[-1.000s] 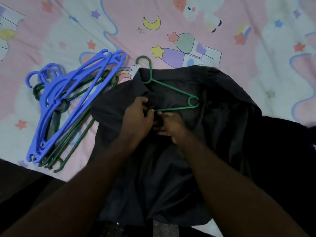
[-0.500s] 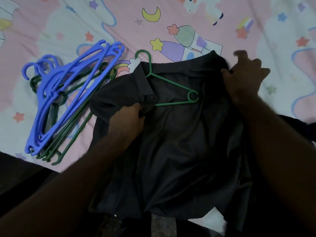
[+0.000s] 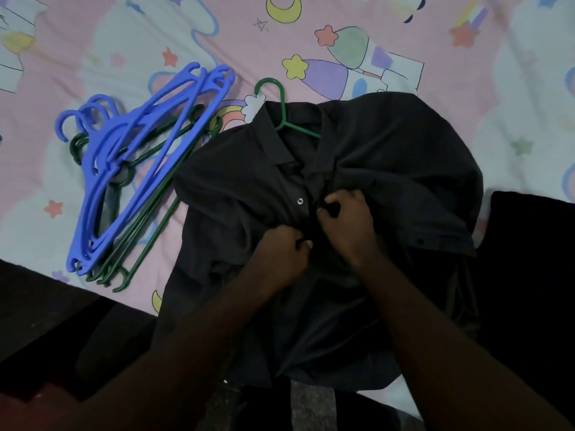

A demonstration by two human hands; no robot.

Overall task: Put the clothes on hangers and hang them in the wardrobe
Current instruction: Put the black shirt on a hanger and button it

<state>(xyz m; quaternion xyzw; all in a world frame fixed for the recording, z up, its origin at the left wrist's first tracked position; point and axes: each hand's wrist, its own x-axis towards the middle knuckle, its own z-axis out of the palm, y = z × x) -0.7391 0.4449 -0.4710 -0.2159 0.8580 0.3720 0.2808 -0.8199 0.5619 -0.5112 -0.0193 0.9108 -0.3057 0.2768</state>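
Observation:
A dark collared shirt (image 3: 389,157) lies spread on the bed with a green hanger (image 3: 281,110) inside it; only the hook and a short length of one arm stick out at the collar. Both front panels are drawn together over the hanger. My left hand (image 3: 280,256) pinches the left front edge of the shirt just below a small pale button (image 3: 300,201). My right hand (image 3: 347,225) grips the right front edge beside it, fingers curled into the cloth. The two hands nearly touch at the placket.
A pile of blue hangers (image 3: 140,157) and green hangers (image 3: 146,219) lies left of the shirt on the pink patterned bedsheet (image 3: 389,42). Another dark garment (image 3: 529,259) sits at the right. The bed's edge runs along the lower left.
My right hand has come back from the shirt's far right shoulder to the middle. The right panel now covers most of the hanger, and my left hand has shifted down to the placket.

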